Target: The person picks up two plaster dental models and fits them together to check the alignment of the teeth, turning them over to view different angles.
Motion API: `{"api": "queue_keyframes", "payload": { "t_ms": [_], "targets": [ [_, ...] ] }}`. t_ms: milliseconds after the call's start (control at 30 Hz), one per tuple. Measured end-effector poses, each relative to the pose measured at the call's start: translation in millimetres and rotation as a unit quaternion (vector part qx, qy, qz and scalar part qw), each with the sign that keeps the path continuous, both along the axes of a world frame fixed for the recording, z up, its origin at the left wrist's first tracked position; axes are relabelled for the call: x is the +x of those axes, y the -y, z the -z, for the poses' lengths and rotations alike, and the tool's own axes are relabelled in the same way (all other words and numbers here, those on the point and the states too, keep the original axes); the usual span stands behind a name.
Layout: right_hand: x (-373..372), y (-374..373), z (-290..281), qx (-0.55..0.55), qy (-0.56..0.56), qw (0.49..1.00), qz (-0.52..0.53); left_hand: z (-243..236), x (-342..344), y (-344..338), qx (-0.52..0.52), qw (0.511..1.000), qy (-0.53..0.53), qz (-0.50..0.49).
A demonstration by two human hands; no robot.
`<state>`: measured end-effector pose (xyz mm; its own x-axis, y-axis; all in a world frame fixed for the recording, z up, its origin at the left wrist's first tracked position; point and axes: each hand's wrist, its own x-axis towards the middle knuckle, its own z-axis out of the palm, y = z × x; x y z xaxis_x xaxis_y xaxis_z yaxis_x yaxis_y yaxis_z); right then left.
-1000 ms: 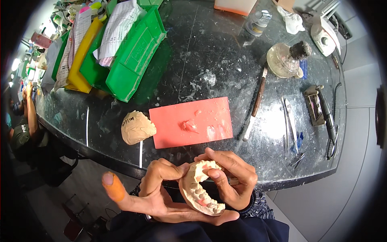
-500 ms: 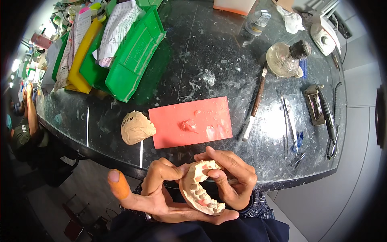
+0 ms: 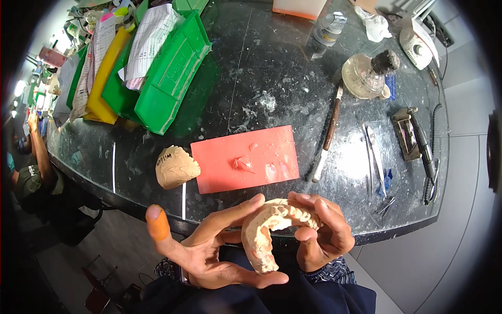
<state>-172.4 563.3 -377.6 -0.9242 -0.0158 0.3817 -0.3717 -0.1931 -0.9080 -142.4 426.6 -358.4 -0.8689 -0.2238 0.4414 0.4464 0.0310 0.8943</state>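
Both hands hold a cream plaster dental arch (image 3: 281, 212) with small pink patches, just beyond the bench's front edge. My left hand (image 3: 209, 251) grips its left side between fingers above and below; one finger, wrapped in orange at the tip, sticks out. My right hand (image 3: 329, 235) has its fingers curled on the arch's right end. Beyond them lie a tan plaster model (image 3: 175, 172) and a pink wax sheet (image 3: 219, 165) with a crumpled bit on it.
Green bins (image 3: 172, 78) with papers stand back left. On the right are a wax knife (image 3: 329, 131), tweezers (image 3: 372, 157), a glass burner (image 3: 358, 78), a corded handpiece (image 3: 423, 146) and a white device (image 3: 418, 44). A co-worker (image 3: 34, 178) sits at far left.
The arch has been turned, its open end now facing down toward me. My right hand has moved right and my left fingers have straightened along it. The view has shifted slightly.
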Motion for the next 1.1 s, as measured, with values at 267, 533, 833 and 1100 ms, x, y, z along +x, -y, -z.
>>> {"api": "queue_keyframes", "payload": {
  "t_ms": [267,533,833,1100],
  "targets": [
    [-2,0,4,0.021,-0.052,0.998,0.0,-4,6,8,0.029,0.996,0.052,0.061],
    [-1,2,-2,0.033,-0.028,0.999,0.007,-11,5,14,-0.065,0.995,0.062,0.038],
    [-7,1,-5,0.077,0.149,0.968,-0.186,-14,-17,-17,-0.281,0.929,-0.055,-0.235],
    [-4,0,-3,0.046,0.166,0.964,-0.203,-14,-18,-21,-0.346,0.889,-0.042,-0.297]
  ]
}}
